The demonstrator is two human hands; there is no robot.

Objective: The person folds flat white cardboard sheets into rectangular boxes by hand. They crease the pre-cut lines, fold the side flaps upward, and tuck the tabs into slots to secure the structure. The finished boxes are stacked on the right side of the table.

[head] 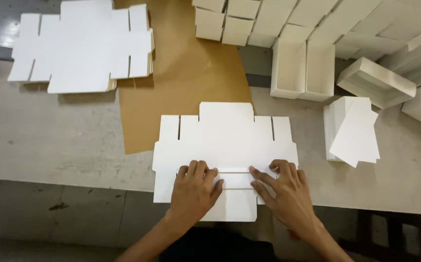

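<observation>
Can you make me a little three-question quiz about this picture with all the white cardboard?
1. True or false: both hands press on the flat white box blank.
2. What lies under the stack of flat blanks's right edge? A) brown paper B) a blue cloth C) a metal tray
3. Where do the folded white boxes stand: far right or near left?

Key:
1. True: the left hand and right hand rest on its near flap.
2. A, the brown paper.
3. Far right of the table.

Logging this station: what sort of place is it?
Likely a box-assembly workbench: both hands press a flat white blank, a stack of blanks lies upper left, and folded boxes pile behind.
</observation>
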